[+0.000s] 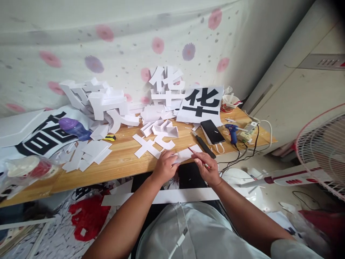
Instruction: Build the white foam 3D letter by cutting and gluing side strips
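Note:
At the table's front edge my left hand (165,166) is closed on the near left end of a small flat white board piece (185,154). My right hand (208,169) grips a slim red pen-like tool (196,154), its tip pointing up and left over that board; whether it is a pen or a blade I cannot tell. A long white strip (172,196) lies across my lap below both wrists. Just beyond the board are cut white character strokes (147,145) and a folded white piece (168,128). A dark-handled cutter (204,144) rests beside my right hand.
A phone (212,131), a blue glue gun (232,133) and a power strip (249,132) with cables sit at right. Behind stand white built-up characters (107,102) and a printed character sheet (201,104). A yellow cutter (110,137) lies left. A fan (326,151) stands right.

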A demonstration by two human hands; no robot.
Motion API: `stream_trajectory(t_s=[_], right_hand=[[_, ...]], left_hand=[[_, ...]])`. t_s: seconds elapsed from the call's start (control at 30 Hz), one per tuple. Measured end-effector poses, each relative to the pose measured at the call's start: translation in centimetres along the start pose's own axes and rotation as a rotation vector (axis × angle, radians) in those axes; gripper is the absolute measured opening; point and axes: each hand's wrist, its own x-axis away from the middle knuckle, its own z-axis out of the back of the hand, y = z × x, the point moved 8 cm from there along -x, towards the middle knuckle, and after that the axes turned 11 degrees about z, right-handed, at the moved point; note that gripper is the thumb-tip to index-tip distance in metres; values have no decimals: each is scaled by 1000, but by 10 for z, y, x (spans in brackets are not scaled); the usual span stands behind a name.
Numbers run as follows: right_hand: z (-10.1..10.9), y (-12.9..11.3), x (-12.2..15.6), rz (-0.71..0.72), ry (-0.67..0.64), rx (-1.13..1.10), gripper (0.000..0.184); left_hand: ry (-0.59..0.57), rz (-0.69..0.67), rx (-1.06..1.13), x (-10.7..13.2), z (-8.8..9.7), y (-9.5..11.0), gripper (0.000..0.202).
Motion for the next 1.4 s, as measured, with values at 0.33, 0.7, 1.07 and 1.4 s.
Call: stream_trajectory(t_s=[0.33, 0.7, 1.07, 1.4], right_hand=[[-9, 6, 0, 34, -130, 33, 20], [-27, 17, -9, 26, -216, 54, 15], [-32, 11, -20, 99, -275, 72, 22], [-33, 12, -21, 100, -339, 103, 24]], left_hand=[[62, -9, 30, 3, 0, -1, 27], [52, 58, 16, -1, -3, 0, 22], [46, 106, -3, -4, -6, 1, 14], [53, 98, 6, -2, -6, 2, 16]])
